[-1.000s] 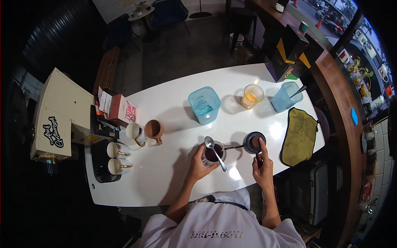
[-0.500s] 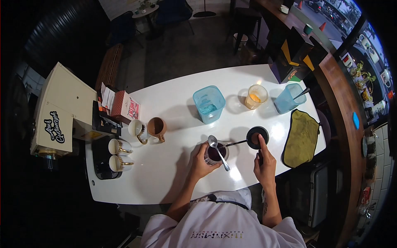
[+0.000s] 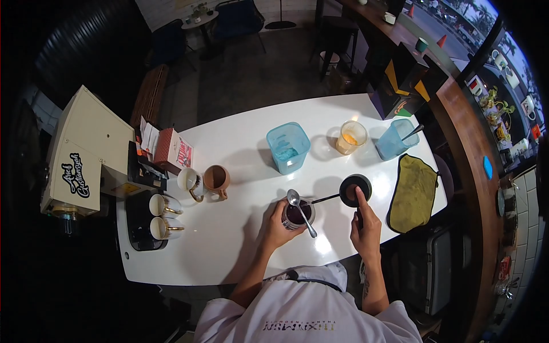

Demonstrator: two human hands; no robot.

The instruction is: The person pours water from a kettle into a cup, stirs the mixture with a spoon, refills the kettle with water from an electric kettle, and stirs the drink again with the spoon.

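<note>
Relative to the first frame, the round black piece with a brown centre is displaced slightly toward the far side. Between the last two frames, the hands and their items hold nearly the same positions; the view shifts slightly.

Current operation: two-handed holding at the near middle of the white glossy counter. The left hand is closed around the left and near sides of a clear round cup with dark contents. A shiny silver metal spoon lies across its mouth, bowl at the far left, handle pointing near right. The right hand is at the round black piece, to the right of the cup. Its index finger is extended over the brown centre; the other fingers are curled at a dark handle, in what appears to be a closed grip. A thin dark rod spans the gap between cup and round piece; its attachment cannot be confirmed.

Handling requirement, as judged: any movement of the cup calls for a level left grip, since the spoon appears unsecured. The rod calls for coordinated movement of both hands.

Adjacent items: a translucent blue square container stands on the far side, and an olive-green cloth pouch lies to the right.
</note>
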